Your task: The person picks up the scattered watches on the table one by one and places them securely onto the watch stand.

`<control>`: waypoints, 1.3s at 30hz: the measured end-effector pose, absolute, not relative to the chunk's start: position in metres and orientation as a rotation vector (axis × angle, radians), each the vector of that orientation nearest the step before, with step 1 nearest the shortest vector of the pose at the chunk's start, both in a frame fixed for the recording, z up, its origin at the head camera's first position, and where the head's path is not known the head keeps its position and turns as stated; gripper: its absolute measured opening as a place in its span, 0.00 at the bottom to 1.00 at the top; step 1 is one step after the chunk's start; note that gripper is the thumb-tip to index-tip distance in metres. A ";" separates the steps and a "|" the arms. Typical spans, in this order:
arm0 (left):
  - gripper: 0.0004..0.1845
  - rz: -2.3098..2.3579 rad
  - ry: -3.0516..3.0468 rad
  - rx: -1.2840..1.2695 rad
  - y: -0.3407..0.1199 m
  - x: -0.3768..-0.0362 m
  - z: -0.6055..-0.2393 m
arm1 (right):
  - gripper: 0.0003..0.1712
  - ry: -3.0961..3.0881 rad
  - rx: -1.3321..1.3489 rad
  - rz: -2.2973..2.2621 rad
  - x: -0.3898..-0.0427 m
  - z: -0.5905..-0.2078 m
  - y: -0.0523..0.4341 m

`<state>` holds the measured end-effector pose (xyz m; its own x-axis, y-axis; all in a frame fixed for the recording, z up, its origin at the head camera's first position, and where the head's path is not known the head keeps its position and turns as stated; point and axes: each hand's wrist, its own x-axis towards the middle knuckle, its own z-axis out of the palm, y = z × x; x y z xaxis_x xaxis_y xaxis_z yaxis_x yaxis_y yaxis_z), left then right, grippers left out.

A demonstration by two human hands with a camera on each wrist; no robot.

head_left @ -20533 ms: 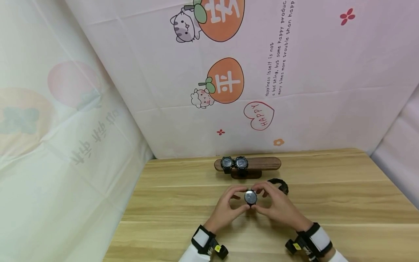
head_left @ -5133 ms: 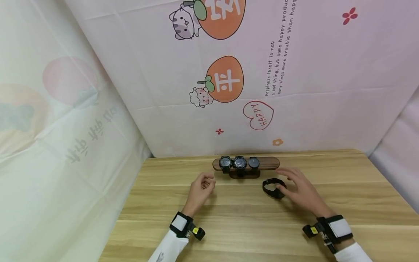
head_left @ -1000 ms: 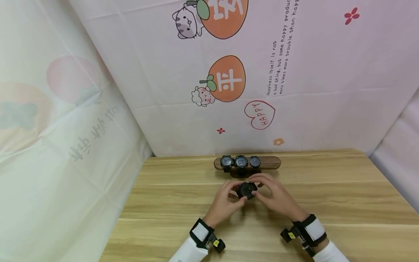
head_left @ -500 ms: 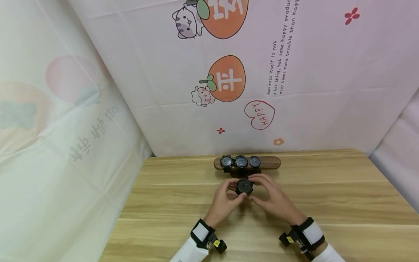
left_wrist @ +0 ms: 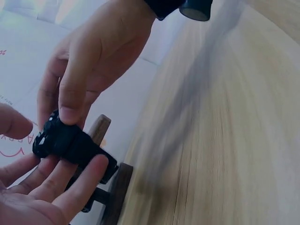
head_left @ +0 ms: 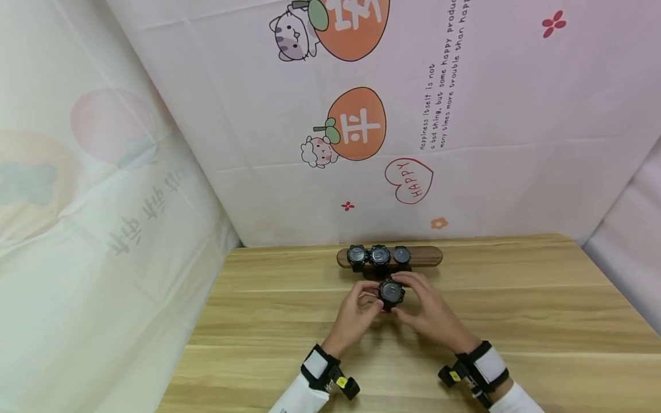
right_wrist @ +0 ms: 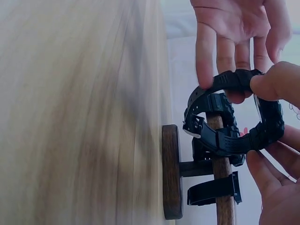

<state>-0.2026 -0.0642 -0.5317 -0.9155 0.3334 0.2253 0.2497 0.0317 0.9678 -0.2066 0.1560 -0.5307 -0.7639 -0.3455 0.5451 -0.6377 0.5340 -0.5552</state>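
Both hands pinch the black watch (head_left: 391,292), left hand (head_left: 356,312) and right hand (head_left: 434,312), just before the wooden stand (head_left: 426,256) bearing three watches.

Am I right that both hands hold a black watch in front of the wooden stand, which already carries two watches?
Not quite: the wooden stand carries three watches, as the head view shows. The left hand and right hand do hold a black watch in front of it.
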 end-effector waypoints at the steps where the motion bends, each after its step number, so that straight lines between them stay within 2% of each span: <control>1: 0.21 2.044 2.213 0.625 -0.064 -0.203 -0.531 | 0.43 -2.417 0.799 1.093 -0.206 -0.531 0.156; 8: 0.23 1.920 2.363 0.719 -0.069 -0.207 -0.534 | 0.43 -2.419 0.814 1.108 -0.208 -0.532 0.161; 20: 0.37 1.799 2.448 0.910 -0.070 -0.213 -0.531 | 0.46 -2.418 0.866 1.140 -0.207 -0.529 0.161; 39: 0.34 1.837 2.416 0.955 -0.070 -0.211 -0.530 | 0.47 -2.455 0.917 1.138 -0.208 -0.527 0.165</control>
<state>-0.2113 -0.0696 -0.5296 -0.8190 0.4324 0.3771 0.4790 0.1535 0.8643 -0.2080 0.1654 -0.5266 -0.7578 -0.4289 0.4916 -0.6524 0.4873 -0.5805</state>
